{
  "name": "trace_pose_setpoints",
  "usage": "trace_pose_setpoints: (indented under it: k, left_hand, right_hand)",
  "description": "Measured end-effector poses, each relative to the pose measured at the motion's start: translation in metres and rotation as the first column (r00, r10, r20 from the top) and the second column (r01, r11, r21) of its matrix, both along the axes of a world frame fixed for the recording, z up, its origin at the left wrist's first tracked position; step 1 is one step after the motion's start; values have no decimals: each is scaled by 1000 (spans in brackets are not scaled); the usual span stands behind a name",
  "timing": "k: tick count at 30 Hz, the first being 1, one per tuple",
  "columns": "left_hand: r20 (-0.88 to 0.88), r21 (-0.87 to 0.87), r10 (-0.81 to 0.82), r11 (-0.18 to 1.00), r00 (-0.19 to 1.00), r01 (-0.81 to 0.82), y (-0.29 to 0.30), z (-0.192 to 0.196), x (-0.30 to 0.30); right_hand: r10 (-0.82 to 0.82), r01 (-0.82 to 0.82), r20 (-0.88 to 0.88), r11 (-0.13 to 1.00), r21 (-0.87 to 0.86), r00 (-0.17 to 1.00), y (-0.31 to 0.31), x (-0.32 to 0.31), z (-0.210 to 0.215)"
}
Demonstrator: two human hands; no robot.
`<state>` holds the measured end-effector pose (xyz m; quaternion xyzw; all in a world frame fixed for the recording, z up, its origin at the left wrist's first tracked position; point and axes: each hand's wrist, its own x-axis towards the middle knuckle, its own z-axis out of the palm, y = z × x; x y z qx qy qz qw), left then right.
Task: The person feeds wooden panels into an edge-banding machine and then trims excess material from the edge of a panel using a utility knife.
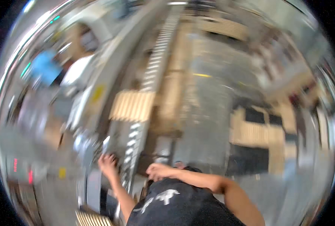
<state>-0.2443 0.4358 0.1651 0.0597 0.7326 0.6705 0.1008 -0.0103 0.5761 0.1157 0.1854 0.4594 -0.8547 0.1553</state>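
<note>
Clock directions run from the middle of the view. At 2 o'clock stands a boxy, crate-like shape (288, 87); pale and brown matter fills its upper part, too smeared to name, and I cannot tell whether it is a true container or a stack. At 10 o'clock a blue thing (45, 68) sits among machine parts, its kind unclear.

The slats (132, 106), a pale ribbed wooden panel, lie on the rollers (151, 71) at 9 o'clock, beyond both hands and apart from them. They hide the stretch of track beneath. The rollers run up toward 12 o'clock, with a long brown timber strip (177, 64) beside them.

The left hand (108, 164), between 7 and 8 o'clock, has its fingers apart, near the machine (86, 147); whether it touches this is lost in blur. The right hand (158, 171), just past 6, has its fingers curled inward; I cannot tell whether they close on anything. The black shirt (182, 203) covers much of the area below it.

At 7 o'clock another ribbed piece (94, 219) is cut off by the lower edge. Between 3 and 4, pale boards (252, 133) and dark mats (248, 160) lie on the floor, their edges softened by motion blur.
</note>
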Motion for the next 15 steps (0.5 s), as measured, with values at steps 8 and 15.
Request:
trace_pose_setpoints:
  k: [8, 15]
  left_hand:
    - [-435, -343, 454, 715, 777, -609, -230, 24, 48]
    - [-510, -541, 675, 230, 533, -809, -418, -34, 155]
  right_hand:
    - [222, -225, 112, 974, 17, 969, -90, -57, 14]
    - [528, -546, 186, 835, 64, 829, -222, -66, 8]
